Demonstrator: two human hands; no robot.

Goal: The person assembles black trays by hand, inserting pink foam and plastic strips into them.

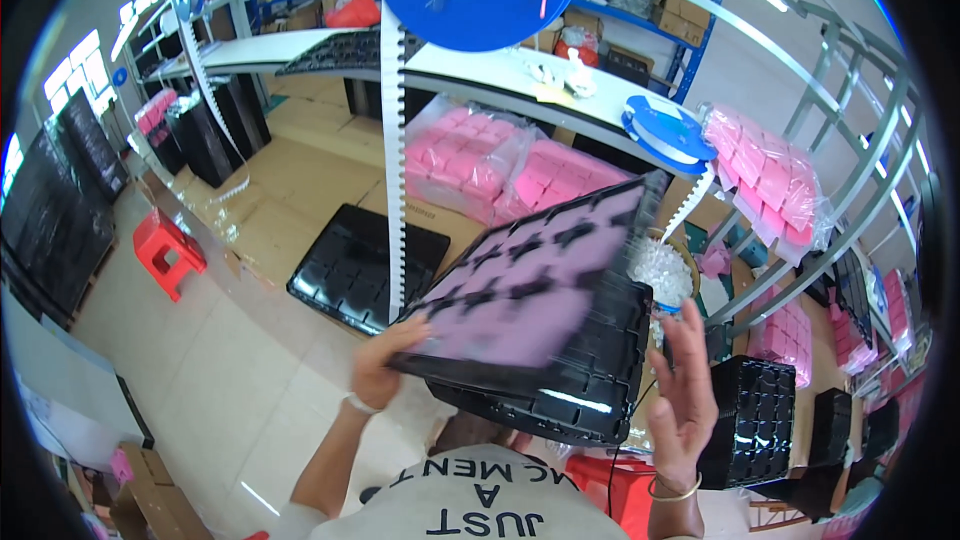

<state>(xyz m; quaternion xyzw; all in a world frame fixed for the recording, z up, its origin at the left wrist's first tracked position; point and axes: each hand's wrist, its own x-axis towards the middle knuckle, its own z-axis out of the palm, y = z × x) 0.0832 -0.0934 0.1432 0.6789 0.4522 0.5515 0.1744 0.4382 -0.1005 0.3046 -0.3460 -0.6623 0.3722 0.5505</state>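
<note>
My left hand point(378, 368) grips the near left edge of a black plastic tray point(455, 370). The tray is tilted and blurred by motion, and pink pads point(515, 320) fill its compartments. Below it are more black trays point(622, 365), partly hidden by the raised one. To the right of these, my right hand point(685, 400) is lifted with its fingers apart, holding nothing. Just beyond its fingertips stands a round container of small white pieces point(662, 272).
A white notched strip point(395, 170) hangs from a large blue reel point(545, 15) overhead. Another black tray point(365, 265) lies on the cardboard-covered bench point(290, 170). Bagged pink pads point(460, 155) sit behind. Stacked black trays point(750, 420) stand at right, a red stool point(168, 250) at left.
</note>
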